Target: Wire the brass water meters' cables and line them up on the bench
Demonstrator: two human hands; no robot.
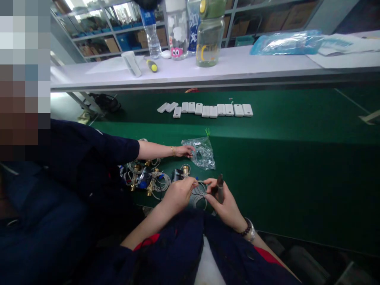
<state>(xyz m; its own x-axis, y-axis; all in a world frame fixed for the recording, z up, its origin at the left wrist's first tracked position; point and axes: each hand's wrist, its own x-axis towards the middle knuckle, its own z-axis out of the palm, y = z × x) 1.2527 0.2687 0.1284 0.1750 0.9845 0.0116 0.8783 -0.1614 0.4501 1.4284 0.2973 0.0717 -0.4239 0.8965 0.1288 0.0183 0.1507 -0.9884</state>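
My left hand (178,194) pinches a coiled grey cable (199,196) that runs from a small brass-ended sensor part (181,172) on the green belt. My right hand (223,200) grips a dark pen-shaped tool (220,187) upright and also touches the cable coil. Both hands meet close together at the near edge of the belt.
A co-worker's hand (184,151) reaches from the left onto a clear plastic bag (203,152). Several brass fittings with coiled wires (148,180) lie left of my hands. A row of white plastic housings (208,109) sits farther up the belt. Bottles (209,37) stand on the white shelf.
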